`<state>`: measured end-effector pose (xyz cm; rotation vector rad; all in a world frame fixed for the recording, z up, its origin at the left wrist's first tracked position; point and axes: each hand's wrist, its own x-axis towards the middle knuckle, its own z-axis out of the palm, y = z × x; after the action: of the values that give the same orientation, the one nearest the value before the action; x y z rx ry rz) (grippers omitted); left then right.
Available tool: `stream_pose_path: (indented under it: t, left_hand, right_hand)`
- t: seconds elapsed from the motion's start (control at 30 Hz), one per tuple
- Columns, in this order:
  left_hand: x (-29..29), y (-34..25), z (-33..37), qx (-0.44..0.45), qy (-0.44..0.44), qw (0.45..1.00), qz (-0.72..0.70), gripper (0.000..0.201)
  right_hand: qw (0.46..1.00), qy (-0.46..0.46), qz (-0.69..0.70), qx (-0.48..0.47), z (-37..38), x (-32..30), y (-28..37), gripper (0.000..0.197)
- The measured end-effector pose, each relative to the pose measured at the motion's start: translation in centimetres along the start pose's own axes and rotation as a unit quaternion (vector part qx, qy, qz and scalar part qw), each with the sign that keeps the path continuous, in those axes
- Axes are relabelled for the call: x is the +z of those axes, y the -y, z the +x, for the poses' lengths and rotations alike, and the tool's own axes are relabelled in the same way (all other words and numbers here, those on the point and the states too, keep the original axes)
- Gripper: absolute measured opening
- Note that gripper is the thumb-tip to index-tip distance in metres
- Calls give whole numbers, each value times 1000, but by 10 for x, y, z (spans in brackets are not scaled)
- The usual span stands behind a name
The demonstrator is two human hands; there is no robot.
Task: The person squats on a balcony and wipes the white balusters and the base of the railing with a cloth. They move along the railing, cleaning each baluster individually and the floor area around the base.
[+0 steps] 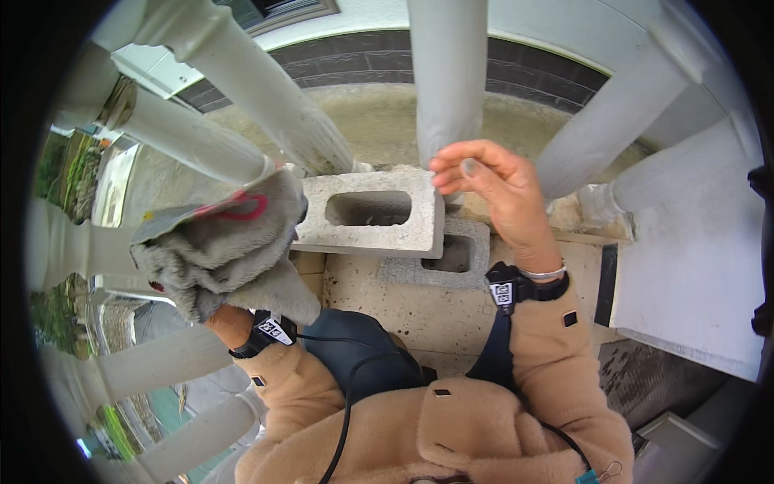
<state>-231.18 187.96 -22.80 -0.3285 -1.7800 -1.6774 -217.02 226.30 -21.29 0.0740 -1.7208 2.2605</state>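
Note:
A fluffy grey cloth with a pink marking is draped over my left hand, which grips it from below; the cloth hides the fingers. My right hand is raised by the right end of the upper concrete block. Its fingers are bent forward and apart from the thumb, with nothing in them. Whether the fingertips touch the block's corner I cannot tell. That block lies flat, its oval hole facing up, and partly covers a second, lower concrete block.
White balusters and columns stand around the far and left sides. A white panel with a black strip rises on the right. Beige speckled tiles lie beneath the blocks and beside my legs. A black cable runs along my jacket.

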Motion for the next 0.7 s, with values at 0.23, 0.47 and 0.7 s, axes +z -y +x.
stream_pose_path:
  t: [0.23,0.47,0.7]
  left_hand:
    - [-53,29,-29,-215,-75,952,-205,44]
    - [-53,-13,2,-132,51,986,-86,50]
    - [-10,-1,14,-100,463,849,236,70]
  right_hand:
    - [974,-4,-218,64,1,-14,-40,22]
    - [948,56,-313,-27,0,26,-53,26]
    - [866,151,-474,-49,-5,49,-71,56]
